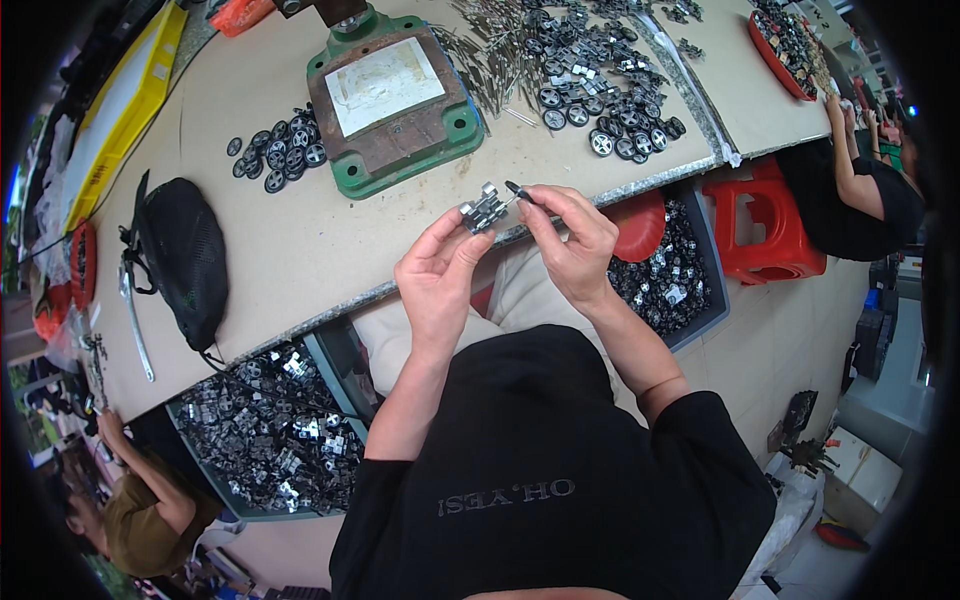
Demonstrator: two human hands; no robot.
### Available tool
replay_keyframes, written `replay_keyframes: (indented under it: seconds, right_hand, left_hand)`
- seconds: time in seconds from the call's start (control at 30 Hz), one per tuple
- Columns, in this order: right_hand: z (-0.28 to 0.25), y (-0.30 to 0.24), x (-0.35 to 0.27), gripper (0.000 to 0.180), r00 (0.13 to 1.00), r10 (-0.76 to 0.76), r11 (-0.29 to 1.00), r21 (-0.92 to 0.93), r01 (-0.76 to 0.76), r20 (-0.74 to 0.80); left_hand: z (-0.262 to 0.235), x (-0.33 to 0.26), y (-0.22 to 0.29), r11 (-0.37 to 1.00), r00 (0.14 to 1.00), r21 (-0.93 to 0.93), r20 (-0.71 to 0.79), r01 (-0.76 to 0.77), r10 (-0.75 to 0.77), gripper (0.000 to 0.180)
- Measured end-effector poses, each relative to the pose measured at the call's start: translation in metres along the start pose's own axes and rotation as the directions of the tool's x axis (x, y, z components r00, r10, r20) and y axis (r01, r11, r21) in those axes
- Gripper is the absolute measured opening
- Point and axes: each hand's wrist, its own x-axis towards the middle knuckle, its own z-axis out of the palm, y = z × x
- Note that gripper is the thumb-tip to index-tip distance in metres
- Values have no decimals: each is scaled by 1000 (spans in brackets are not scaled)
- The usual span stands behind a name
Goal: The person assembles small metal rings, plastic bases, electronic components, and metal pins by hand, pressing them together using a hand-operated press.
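My left hand [440, 275] pinches a small silver-and-black toy car chassis [484, 209] between thumb and fingertips, just over the table's front edge. Close on its right, my right hand [577, 245] grips a small black wheel [517, 191], seen nearly edge-on. A thin metal axle runs from the wheel toward the chassis; whether it has entered the chassis I cannot tell. Beyond my hands stands a green press base [360, 180] with a whitish plate [385, 85] on top. Loose black wheels [285, 150] lie at its left, and more wheels [627, 135] at its right.
Thin metal axles [490, 70] and chassis parts [600, 60] are heaped at the back. A black mesh bag [185, 265] and a wrench [137, 325] lie left. Part-filled bins [270, 430] [665, 270] sit below the edge. A red stool [765, 230] and co-workers flank the table.
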Motion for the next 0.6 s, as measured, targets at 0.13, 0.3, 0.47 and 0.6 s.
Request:
replay_keyframes:
  seconds: [0.13,0.3,0.47,0.6]
  right_hand:
    - [1,5,1,17,976,-212,977,-40,210,-50]
    - [4,3,6,18,975,-220,973,-80,218,-18]
    - [9,8,3,22,994,-93,995,-32,95,56]
    - [10,6,2,29,817,458,704,418,-574,351]
  left_hand:
    - [-6,9,6,859,937,-375,162,348,-309,34]
    - [0,5,2,996,998,-78,41,40,-37,30]
    - [-6,11,-3,999,1000,30,9,-13,13,27]
    - [-4,8,-5,935,989,-324,65,144,-130,30]
